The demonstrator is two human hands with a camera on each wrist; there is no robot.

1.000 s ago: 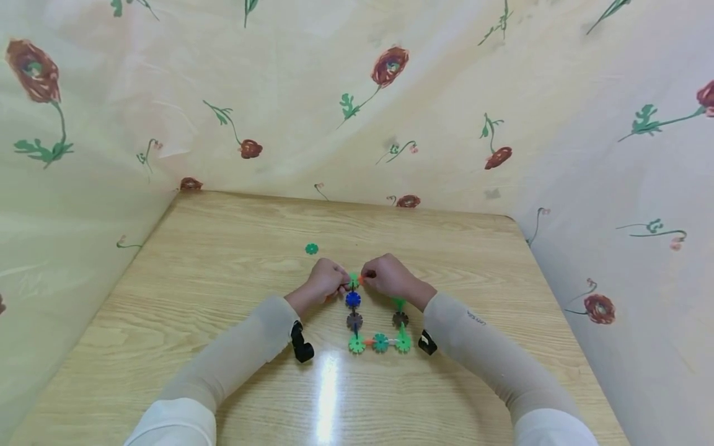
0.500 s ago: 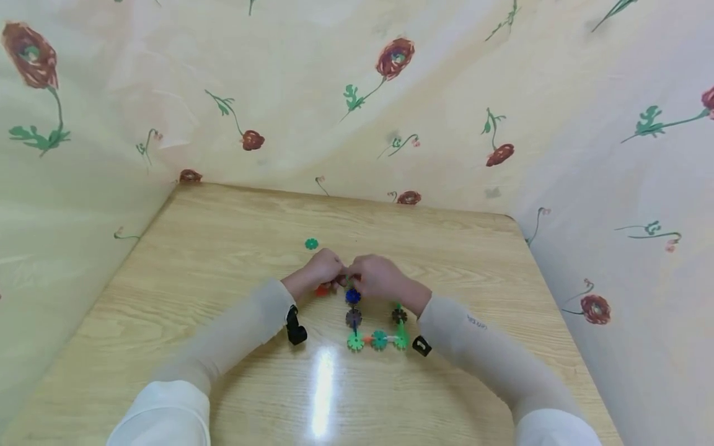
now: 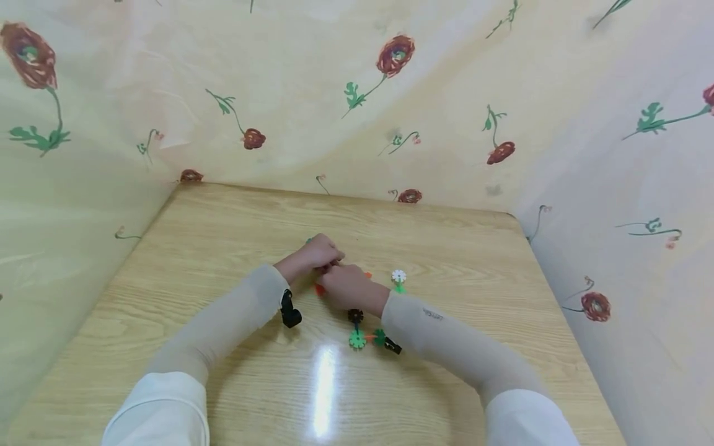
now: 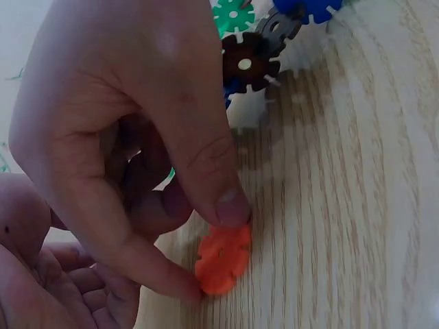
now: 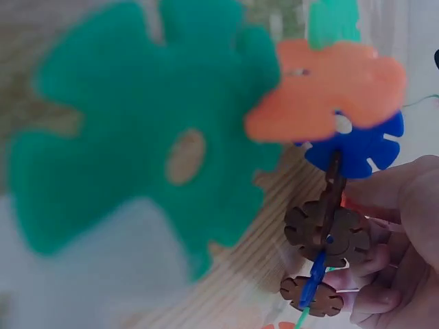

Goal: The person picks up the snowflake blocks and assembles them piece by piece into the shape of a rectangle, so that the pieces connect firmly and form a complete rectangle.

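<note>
My right hand (image 3: pixel 348 288) reaches leftward, past the joined notched discs, to the middle of the table. In the left wrist view the right hand (image 4: pixel 137 103), coming in from the top, pinches an orange notched disc (image 4: pixel 223 260) between thumb and index finger, low over the wood. My left hand (image 3: pixel 317 251) is just beyond it, overlapping its fingertips. Its curled fingers (image 4: pixel 96 288) show at lower left; its thumb and index finger are hidden. The joined discs include brown (image 4: pixel 247 63), blue (image 5: pixel 360 151) and teal (image 5: pixel 137 137) ones.
A green disc (image 3: pixel 357 339) marks the near left corner of the joined pieces, and a white disc (image 3: pixel 398 276) stands at their far right end. A loose teal disc (image 3: pixel 309 240) is mostly covered by the left hand. Flowered cloth (image 3: pixel 279 93) surrounds the table (image 3: pixel 251 384).
Both hands were together at the structure's far green disc. The right hand has since moved left to the orange disc, and the left hand has shifted slightly away and left.
</note>
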